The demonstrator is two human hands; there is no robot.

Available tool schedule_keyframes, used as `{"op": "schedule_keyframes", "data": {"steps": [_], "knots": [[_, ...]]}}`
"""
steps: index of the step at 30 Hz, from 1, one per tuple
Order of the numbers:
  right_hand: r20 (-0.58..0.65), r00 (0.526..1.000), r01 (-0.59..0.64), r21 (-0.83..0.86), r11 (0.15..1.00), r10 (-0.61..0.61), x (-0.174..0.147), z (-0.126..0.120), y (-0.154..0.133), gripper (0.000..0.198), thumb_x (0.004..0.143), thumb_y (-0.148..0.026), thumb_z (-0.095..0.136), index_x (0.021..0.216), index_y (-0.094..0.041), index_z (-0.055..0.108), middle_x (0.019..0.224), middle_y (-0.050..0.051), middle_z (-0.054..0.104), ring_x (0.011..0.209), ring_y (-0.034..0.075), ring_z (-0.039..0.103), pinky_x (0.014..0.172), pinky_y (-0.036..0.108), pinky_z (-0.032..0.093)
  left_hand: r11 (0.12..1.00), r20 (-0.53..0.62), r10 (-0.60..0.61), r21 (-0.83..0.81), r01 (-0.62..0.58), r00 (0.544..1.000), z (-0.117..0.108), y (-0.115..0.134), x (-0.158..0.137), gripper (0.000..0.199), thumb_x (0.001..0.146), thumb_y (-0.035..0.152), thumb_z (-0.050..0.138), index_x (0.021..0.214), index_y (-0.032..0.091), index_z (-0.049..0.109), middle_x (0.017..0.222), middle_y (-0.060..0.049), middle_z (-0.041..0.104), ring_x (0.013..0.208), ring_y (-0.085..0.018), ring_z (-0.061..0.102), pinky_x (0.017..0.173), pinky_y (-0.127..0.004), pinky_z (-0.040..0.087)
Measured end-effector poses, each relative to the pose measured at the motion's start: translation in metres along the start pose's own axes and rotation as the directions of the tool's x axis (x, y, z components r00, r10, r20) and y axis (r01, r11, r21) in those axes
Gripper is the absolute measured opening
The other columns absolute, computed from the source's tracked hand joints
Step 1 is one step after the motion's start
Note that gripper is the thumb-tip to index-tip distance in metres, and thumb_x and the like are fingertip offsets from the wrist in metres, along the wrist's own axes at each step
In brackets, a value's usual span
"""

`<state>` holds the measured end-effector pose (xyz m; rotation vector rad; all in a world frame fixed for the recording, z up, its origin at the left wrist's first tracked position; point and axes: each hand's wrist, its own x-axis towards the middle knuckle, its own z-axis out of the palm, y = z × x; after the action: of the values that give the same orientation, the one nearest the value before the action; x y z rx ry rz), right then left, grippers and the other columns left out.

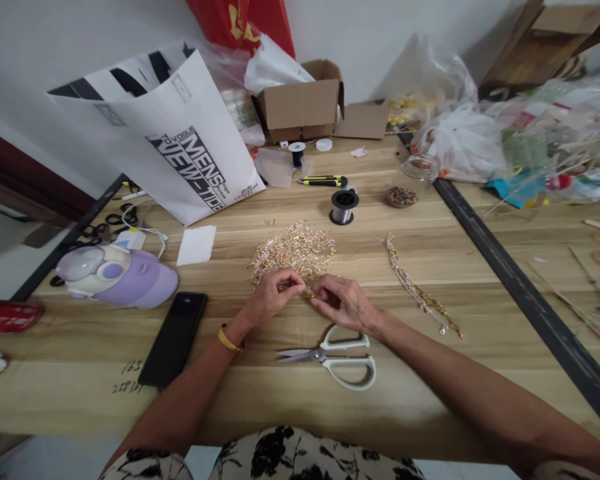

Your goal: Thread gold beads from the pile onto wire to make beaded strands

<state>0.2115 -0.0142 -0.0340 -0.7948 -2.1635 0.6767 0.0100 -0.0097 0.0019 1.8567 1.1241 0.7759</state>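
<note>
Both hands meet at the near edge of a loose pile of small gold and silver chain pieces. The thumb and forefinger of my left hand are pinched together, and what sits between them is too small to name. My right hand is bent close beside it, fingers closed at a bit of gold chain between the hands. Just below my right hand lie scissors with pale handles, blades pointing left. Gold and silver chains are laid in a bundle to the right.
Behind the pile stand a spool of silver wire, a yellow-black utility knife and a jar of beads. On the left are a phone, a purple bottle and a white paper bag. Plastic bags crowd the right.
</note>
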Motion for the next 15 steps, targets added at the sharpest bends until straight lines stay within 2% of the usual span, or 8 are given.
{"op": "schedule_keyframes", "data": {"steps": [6,11,15], "knots": [[-0.007,0.999,-0.043,-0.026,0.999,0.043,0.0000,-0.0013,-0.0021,0.016,0.090,-0.030,0.050,0.090,-0.016,0.057,0.066,0.001,0.057,0.054,0.011,0.048,0.054,0.023,0.038,1.000,-0.026,-0.014,0.003,0.014,1.000,0.0001,-0.0007,0.0010,0.015,0.081,0.025,0.058,0.072,0.013,0.060,0.072,-0.003,0.062,0.069,-0.013,0.056,0.066,-0.023,0.044],[-0.042,0.992,-0.114,0.118,0.987,0.119,0.0006,-0.0023,-0.0013,0.017,0.093,-0.027,0.046,0.094,-0.016,0.060,0.074,0.004,0.064,0.062,0.013,0.057,0.060,0.023,0.044,1.000,-0.004,0.008,0.029,-0.008,1.000,0.0017,0.0034,-0.0003,0.015,0.080,0.026,0.058,0.072,0.014,0.061,0.071,-0.003,0.063,0.069,-0.013,0.056,0.067,-0.024,0.044],[0.007,0.991,-0.129,0.186,0.974,0.130,0.0014,-0.0036,-0.0016,0.017,0.091,-0.027,0.049,0.092,-0.016,0.063,0.078,0.004,0.066,0.065,0.013,0.058,0.061,0.023,0.045,0.999,-0.003,0.017,0.046,-0.017,1.000,0.0028,0.0050,-0.0009,0.013,0.080,0.024,0.058,0.072,0.014,0.061,0.071,-0.003,0.063,0.069,-0.013,0.056,0.067,-0.024,0.044]]}}
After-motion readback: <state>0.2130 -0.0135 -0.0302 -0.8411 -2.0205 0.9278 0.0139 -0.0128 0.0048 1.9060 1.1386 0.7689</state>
